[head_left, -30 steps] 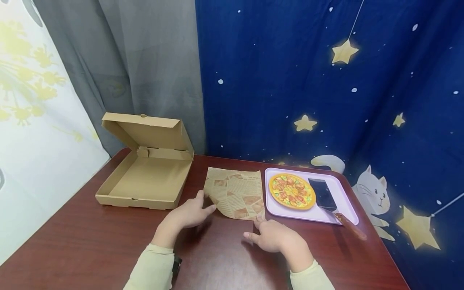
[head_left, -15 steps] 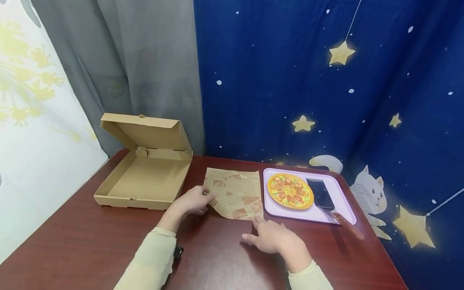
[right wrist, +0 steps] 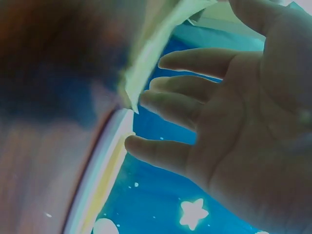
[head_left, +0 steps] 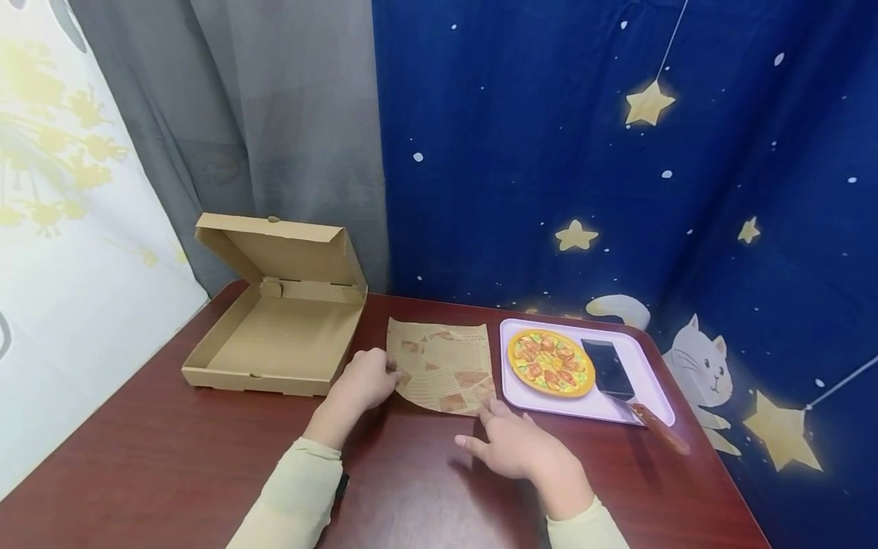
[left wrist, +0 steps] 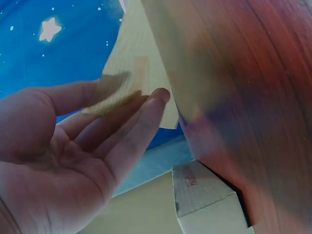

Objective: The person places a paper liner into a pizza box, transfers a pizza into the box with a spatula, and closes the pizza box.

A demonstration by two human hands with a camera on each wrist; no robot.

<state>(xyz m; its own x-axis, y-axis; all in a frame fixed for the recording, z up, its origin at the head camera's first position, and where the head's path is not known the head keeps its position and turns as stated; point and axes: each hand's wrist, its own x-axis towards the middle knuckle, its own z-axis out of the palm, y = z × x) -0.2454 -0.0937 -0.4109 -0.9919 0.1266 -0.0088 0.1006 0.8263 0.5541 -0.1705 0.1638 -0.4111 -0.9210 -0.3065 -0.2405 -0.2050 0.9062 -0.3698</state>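
Note:
A brown sheet of newsprint-patterned paper (head_left: 442,362) lies mid-table in the head view, its near edge curving up slightly. My left hand (head_left: 366,379) pinches its left edge; in the left wrist view the paper (left wrist: 134,58) passes between thumb and fingers. At the near right corner is my right hand (head_left: 524,446), fingers extended towards the paper. The right wrist view has those fingers (right wrist: 195,63) straight and spread beside the paper's edge, holding nothing; whether they touch it I cannot tell.
An open cardboard pizza box (head_left: 281,343) stands left of the paper. To the right, a lilac tray (head_left: 648,374) bears a toy pizza (head_left: 551,362) and a spatula (head_left: 610,370), whose wooden handle overhangs the tray's near edge. Curtains hang behind the table.
My left hand has moved from beside the paper to grip its left edge, its fingers closing. The paper has shifted slightly left. My right hand has stayed almost in place.

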